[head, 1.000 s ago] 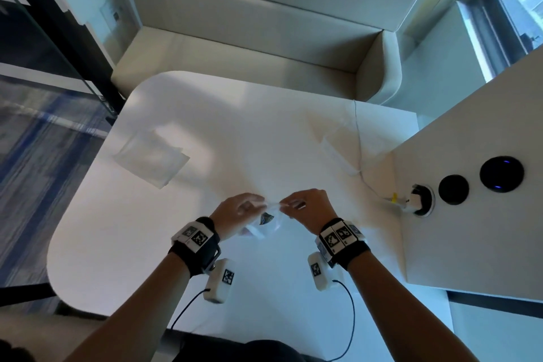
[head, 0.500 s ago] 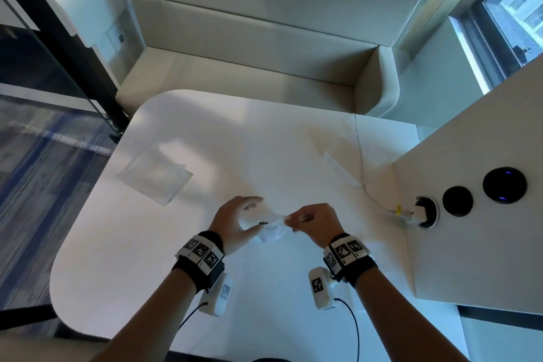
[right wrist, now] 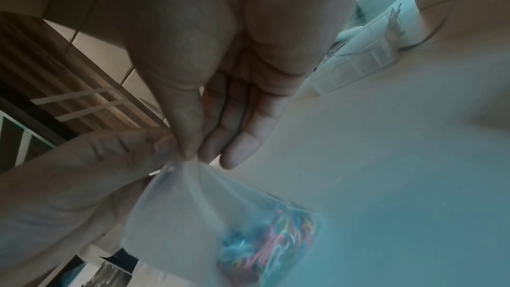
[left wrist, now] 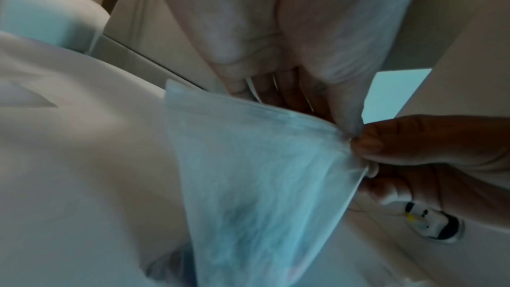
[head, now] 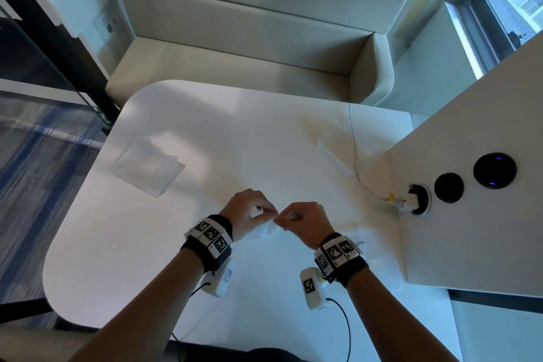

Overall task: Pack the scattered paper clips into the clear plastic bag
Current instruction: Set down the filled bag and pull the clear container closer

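A small clear plastic bag (head: 269, 229) (left wrist: 256, 171) (right wrist: 198, 215) hangs between my two hands above the white table (head: 205, 132). Coloured paper clips (right wrist: 270, 246) lie bunched in its bottom corner. My left hand (head: 249, 211) pinches the bag's top edge with thumb and forefinger. My right hand (head: 299, 217) pinches the same top edge right beside it, the two pinches almost touching. In the right wrist view the thumb and forefinger (right wrist: 187, 143) close on the bag's gathered mouth. No loose clips show on the table.
A stack of spare clear bags (head: 147, 167) lies at the table's left. A clear box (head: 338, 153) and a white cable (head: 361, 182) lie at the right, running to a plug (head: 411, 200) in the raised white panel (head: 470, 214). A cushioned bench (head: 249, 67) stands beyond.
My hands have drawn closer together at the bag's top edge. The left hand went from cupping the bag to pinching its mouth; the bag now hangs below both pinches.
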Motion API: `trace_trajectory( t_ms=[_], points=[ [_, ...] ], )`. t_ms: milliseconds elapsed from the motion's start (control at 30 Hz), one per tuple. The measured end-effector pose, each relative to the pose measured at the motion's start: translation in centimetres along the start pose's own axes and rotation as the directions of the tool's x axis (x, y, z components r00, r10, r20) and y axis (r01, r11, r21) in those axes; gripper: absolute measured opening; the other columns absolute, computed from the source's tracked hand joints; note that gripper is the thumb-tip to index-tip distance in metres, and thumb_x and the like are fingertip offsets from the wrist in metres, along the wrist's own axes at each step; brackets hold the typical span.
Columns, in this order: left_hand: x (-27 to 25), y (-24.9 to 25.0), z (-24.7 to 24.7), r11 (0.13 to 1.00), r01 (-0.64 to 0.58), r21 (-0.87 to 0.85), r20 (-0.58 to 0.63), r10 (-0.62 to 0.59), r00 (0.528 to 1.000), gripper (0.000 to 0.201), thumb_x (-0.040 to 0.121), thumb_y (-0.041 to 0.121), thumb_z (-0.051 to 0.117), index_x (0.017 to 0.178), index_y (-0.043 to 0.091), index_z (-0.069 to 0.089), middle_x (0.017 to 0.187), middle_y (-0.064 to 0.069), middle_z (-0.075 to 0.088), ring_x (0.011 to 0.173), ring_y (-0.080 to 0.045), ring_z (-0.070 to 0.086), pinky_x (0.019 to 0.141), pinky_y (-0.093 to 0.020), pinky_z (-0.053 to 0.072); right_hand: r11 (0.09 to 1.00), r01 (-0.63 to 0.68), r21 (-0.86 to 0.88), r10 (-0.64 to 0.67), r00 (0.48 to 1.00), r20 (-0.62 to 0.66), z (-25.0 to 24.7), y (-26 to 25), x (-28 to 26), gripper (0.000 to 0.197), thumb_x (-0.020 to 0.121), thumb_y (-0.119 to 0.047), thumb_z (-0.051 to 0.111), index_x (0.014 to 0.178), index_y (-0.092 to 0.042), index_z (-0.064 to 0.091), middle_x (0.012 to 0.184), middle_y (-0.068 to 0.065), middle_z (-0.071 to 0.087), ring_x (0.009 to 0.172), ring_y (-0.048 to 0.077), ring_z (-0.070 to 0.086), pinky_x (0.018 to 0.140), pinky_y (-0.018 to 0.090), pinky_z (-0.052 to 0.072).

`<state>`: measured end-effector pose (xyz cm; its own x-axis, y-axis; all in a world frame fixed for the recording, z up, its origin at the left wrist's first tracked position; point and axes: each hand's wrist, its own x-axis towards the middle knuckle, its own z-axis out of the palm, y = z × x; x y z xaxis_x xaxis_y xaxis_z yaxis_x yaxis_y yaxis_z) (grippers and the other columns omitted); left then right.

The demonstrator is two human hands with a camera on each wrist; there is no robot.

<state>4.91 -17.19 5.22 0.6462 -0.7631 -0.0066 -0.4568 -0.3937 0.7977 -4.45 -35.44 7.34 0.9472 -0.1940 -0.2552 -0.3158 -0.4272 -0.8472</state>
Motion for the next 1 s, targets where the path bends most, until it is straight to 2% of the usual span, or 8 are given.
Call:
trace_trajectory(
  t_ms=[200,267,333,400,533,700,867,1000],
  points=[
    [-1.3,-2.2,-0.4,0.977,0.19,-0.092,-0.021,-0.193,0.981,0.012,0.098,0.026,0.06,0.102,0.02,0.069,0.1,0.008,0.071,0.097,-0.008,0.067,0.092,-0.025,0.05,0.997,-0.024,0.076,0.027,0.999,-0.031,-0.9,1.5,0.2,0.009,0.079,-0.022,0.077,0.08,-0.014,0.072,0.083,-0.003,0.075,0.08,0.004,0.07,0.078,0.019,0.056],
    [-1.9,-2.3,-0.3,0.953,0.245,-0.177,-0.015,-0.251,0.968,0.006,0.1,0.02,0.055,0.101,0.02,0.061,0.097,0.007,0.07,0.093,-0.002,0.067,0.086,-0.017,0.048,0.992,-0.048,0.12,0.047,0.999,0.011,-0.7,1.7,0.2,0.013,0.086,-0.022,0.071,0.089,-0.01,0.069,0.09,-0.005,0.072,0.087,-0.001,0.068,0.083,0.016,0.053],
    [-2.4,-2.2,-0.2,0.946,0.256,-0.197,-0.018,-0.264,0.964,0.005,0.101,0.016,0.052,0.099,0.019,0.054,0.087,0.007,0.067,0.075,0.005,0.064,0.072,-0.01,0.044,0.992,-0.055,0.112,0.05,0.998,0.046,-0.2,2.0,0.4,0.011,0.091,-0.02,0.063,0.091,-0.01,0.061,0.081,-0.008,0.067,0.075,-0.003,0.064,0.074,0.015,0.049],
    [-2.9,-2.5,-0.6,0.94,0.262,-0.22,-0.053,-0.28,0.959,0.006,0.101,0.013,0.051,0.099,0.018,0.053,0.081,0.002,0.069,0.068,0.001,0.063,0.066,-0.013,0.046,0.985,-0.101,0.139,0.089,0.992,0.086,0.3,1.7,0.6,0.01,0.096,-0.022,0.056,0.091,-0.014,0.054,0.076,-0.002,0.068,0.069,0.008,0.063,0.071,0.023,0.052],
    [-4.2,-4.2,-2.5,0.871,0.353,-0.341,-0.045,-0.39,0.92,0.006,0.1,0.011,0.055,0.095,0.014,0.058,0.064,0.003,0.069,0.058,-0.006,0.061,0.063,-0.02,0.051,0.891,-0.255,0.376,0.192,0.961,0.197,2.0,0.5,0.7,0.012,0.098,-0.012,0.049,0.097,-0.001,0.047,0.091,0.024,0.071,0.084,0.035,0.072,0.071,0.042,0.06],
    [-5.3,-6.7,-2.9,0.768,0.554,-0.323,0.031,-0.576,0.817,0.008,0.098,0.013,0.057,0.092,0.012,0.06,0.055,0.0,0.061,0.05,-0.016,0.056,0.054,-0.029,0.057,0.813,-0.441,0.38,0.342,0.89,0.301,6.5,2.2,2.2,0.007,0.098,-0.011,0.051,0.093,-0.008,0.047,0.075,0.019,0.07,0.067,0.035,0.069,0.068,0.048,0.059],
    [-5.5,-9.7,-2.4,0.742,0.655,-0.143,-0.102,-0.67,0.736,0.007,0.093,0.018,0.06,0.088,0.019,0.064,0.071,-0.005,0.062,0.07,-0.029,0.061,0.073,-0.038,0.056,0.778,-0.506,0.372,0.438,0.861,0.258,9.5,3.6,2.7,0.003,0.095,-0.009,0.054,0.096,-0.006,0.054,0.078,0.02,0.066,0.062,0.032,0.068,0.066,0.047,0.06],
    [-5.6,-12.5,-4.4,0.738,0.673,0.061,-0.359,-0.613,0.704,0.014,0.085,0.021,0.074,0.093,0.011,0.078,0.112,-0.022,0.053,0.106,-0.038,0.054,0.101,-0.035,0.039,0.935,-0.32,0.152,0.328,0.944,-0.027,7.0,4.8,4.2,0.011,0.089,-0.007,0.058,0.091,-0.014,0.066,0.089,0.013,0.071,0.076,0.027,0.067,0.068,0.042,0.06]
  ],
)
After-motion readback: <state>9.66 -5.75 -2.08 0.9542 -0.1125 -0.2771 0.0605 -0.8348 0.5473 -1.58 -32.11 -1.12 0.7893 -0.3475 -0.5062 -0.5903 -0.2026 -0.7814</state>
